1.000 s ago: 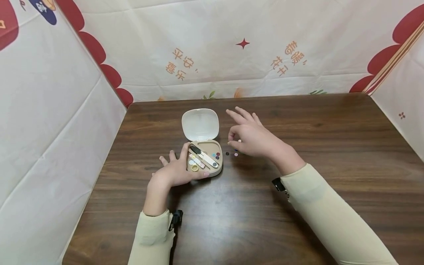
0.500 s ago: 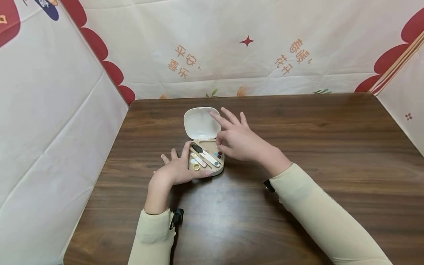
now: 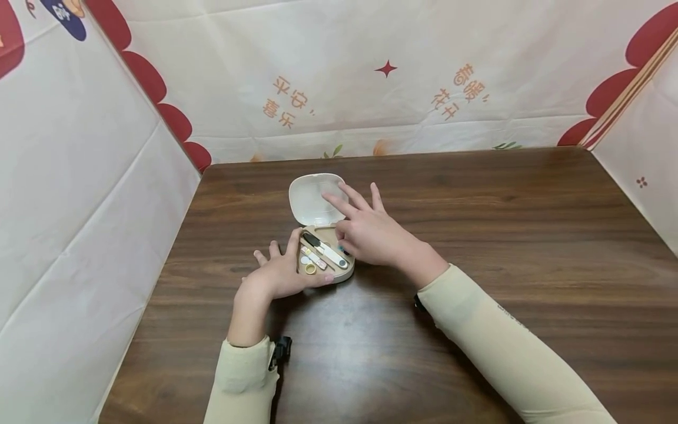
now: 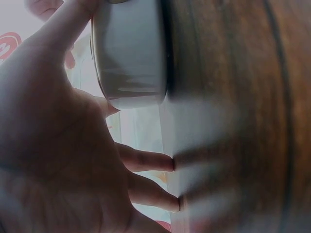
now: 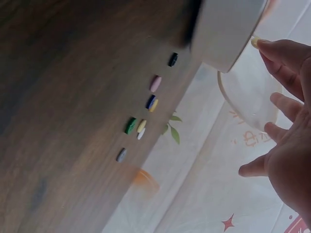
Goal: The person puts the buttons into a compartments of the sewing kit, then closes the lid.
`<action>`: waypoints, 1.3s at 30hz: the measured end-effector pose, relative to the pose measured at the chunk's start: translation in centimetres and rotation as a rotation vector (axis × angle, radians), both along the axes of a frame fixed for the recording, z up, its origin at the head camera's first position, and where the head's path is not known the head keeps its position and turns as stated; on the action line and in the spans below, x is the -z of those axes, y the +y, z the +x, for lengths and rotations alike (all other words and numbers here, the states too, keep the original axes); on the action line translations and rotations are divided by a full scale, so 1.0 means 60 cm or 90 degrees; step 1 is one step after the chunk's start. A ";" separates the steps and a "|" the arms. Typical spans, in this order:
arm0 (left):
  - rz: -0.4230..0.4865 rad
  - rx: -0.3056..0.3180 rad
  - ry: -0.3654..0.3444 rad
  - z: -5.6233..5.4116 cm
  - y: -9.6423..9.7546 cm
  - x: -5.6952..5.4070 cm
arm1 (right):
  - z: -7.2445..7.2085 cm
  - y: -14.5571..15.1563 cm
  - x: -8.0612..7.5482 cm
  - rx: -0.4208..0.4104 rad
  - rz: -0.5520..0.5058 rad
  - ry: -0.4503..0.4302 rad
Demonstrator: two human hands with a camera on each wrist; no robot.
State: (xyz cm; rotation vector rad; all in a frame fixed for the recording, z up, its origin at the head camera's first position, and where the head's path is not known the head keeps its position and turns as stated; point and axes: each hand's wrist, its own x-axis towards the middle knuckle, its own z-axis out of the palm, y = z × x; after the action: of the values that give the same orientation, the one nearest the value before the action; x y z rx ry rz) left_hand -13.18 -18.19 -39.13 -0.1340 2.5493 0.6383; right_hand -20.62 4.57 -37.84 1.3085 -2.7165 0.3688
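Note:
A small sewing kit box (image 3: 346, 275) stands on the table with its white lid (image 3: 307, 200) raised behind it. In its beige insert lie thread snips (image 3: 329, 254), a gold ring-like thimble (image 3: 310, 269) and small buttons, partly hidden by my right hand. My left hand (image 3: 275, 278) holds the box's left corner between thumb and index finger, the other fingers spread; the left wrist view shows the box's side wall (image 4: 131, 53). Over the right compartment, my right hand (image 3: 373, 237) pinches a pale yellow button (image 5: 254, 42) between thumb and index finger, its other fingers extended.
Several loose buttons lie on the wooden table right of the box, among them a black button (image 5: 173, 59), a pink button (image 5: 155, 84) and a green button (image 5: 130, 125). My right hand hides them in the head view. A printed white cloth (image 3: 349, 70) hangs behind the table.
My right hand has moved left from the loose buttons to above the box's right compartment, pinching a button. My left hand has stayed on the box.

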 end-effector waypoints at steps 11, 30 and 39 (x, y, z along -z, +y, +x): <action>-0.003 -0.004 0.005 0.001 -0.002 0.002 | -0.006 -0.008 0.011 -0.040 0.005 0.049; -0.005 -0.010 0.004 0.001 0.002 0.004 | -0.006 0.012 -0.017 -0.010 -0.043 0.063; 0.002 -0.012 0.008 0.000 0.002 0.005 | -0.010 0.046 -0.028 0.010 -0.076 0.045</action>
State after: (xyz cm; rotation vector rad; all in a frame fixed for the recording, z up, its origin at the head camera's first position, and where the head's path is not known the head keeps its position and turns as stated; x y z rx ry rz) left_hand -13.18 -18.09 -39.42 -0.1539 2.5615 0.6531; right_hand -21.24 7.33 -36.16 1.2437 -2.6026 0.4657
